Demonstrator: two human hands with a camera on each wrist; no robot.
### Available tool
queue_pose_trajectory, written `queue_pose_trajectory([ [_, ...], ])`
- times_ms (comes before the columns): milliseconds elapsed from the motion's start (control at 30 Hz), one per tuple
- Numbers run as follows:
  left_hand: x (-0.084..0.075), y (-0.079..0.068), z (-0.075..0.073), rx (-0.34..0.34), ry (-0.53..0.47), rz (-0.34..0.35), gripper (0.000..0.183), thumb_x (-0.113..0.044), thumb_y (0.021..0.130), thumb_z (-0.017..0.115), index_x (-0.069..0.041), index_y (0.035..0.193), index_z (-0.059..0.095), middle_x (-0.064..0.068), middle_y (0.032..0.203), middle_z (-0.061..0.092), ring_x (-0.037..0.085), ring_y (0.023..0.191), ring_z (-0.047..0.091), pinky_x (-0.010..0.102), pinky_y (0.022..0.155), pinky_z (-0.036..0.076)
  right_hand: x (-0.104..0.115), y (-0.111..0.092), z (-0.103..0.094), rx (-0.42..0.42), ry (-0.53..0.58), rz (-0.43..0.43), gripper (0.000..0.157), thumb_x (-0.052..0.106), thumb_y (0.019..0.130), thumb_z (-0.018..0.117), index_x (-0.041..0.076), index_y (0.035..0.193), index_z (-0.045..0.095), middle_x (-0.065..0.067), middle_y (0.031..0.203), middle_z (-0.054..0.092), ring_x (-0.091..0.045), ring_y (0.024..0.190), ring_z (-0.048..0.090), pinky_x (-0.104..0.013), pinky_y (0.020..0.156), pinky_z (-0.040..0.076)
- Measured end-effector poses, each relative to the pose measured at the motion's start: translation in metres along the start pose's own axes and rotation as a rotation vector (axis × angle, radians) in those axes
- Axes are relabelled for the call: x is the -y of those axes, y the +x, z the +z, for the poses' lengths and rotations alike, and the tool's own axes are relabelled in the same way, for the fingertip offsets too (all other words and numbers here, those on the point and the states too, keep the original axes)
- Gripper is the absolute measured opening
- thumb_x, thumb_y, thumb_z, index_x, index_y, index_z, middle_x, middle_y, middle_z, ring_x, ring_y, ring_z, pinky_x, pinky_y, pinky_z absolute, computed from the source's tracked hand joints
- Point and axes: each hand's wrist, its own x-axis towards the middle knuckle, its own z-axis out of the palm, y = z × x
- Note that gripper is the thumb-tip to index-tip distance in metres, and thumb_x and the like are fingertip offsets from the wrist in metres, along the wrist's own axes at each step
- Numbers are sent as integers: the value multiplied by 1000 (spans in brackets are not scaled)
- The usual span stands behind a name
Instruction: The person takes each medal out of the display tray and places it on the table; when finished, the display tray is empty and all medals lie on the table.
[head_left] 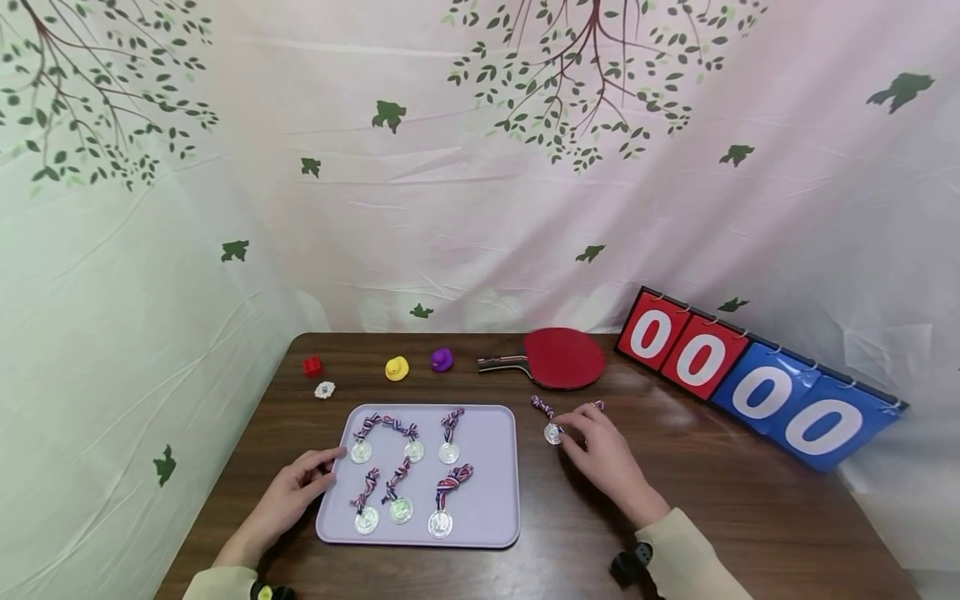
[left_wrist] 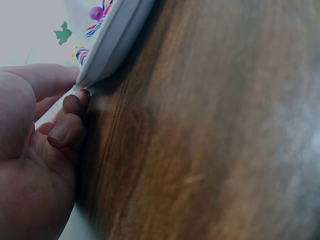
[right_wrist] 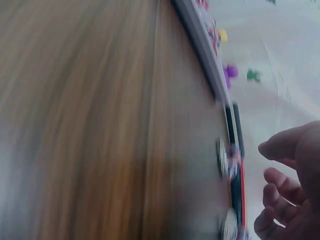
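In the head view my left hand [head_left: 288,496] is at the left rim of a pale lilac tray [head_left: 491,467]. Its thumb and curled fingers pinch the tray edge [left_wrist: 112,55] in the left wrist view. Several silver medals [head_left: 441,523] with knotted red, white and blue ribbons lie on the tray. My right hand [head_left: 603,454] hovers right of the tray, thumb and index finger close by a silver medal [head_left: 552,433]. Apart from each other, the thumb and fingers hold nothing in the right wrist view. A second medal [right_wrist: 229,226] shows there; from the head, the hand mostly hides it.
Behind the tray lie a red brick [head_left: 312,366], a white badge [head_left: 325,390], a yellow rubber duck [head_left: 397,368] and a purple one [head_left: 442,360]. A red table tennis bat [head_left: 565,358] lies behind the right hand. A flip scoreboard [head_left: 757,379] leans along the right side.
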Motion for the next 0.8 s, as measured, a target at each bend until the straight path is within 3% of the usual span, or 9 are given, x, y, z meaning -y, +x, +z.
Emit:
queue_pose_trajectory([
  [133, 2, 0, 1, 2, 1, 6, 34, -15, 91, 64, -19, 125, 62, 4, 103, 56, 15, 85, 49, 24, 70, 42, 21, 7, 16, 48, 72, -97, 18, 18, 86, 70, 20, 104, 71, 8, 96, 58, -7, 85, 55, -31, 75, 49],
  [333, 1, 0, 1, 0, 1, 8, 34, -14, 91, 64, -18, 125, 62, 4, 103, 57, 15, 84, 50, 25, 69, 42, 54, 16, 41, 102, 77, -223, 15, 15, 88, 68, 19, 101, 72, 11, 94, 58, -5, 84, 54, -27, 75, 48],
  [633, 2, 0, 1, -6, 9, 12, 34, -13, 91, 65, -14, 125, 62, 7, 103, 57, 15, 83, 50, 24, 69, 42, 96, 30, 76, 223, -28, -346, 20, 22, 92, 63, 20, 110, 71, 5, 101, 63, -10, 95, 58, -30, 83, 47],
  [800, 1, 0, 0, -6, 14, -1, 34, -14, 91, 65, -17, 125, 62, 6, 103, 57, 15, 85, 49, 24, 70, 41, 112, 35, 89, 267, -90, -375, 27, 25, 93, 62, 21, 118, 68, 2, 97, 58, -12, 89, 54, -30, 81, 45],
])
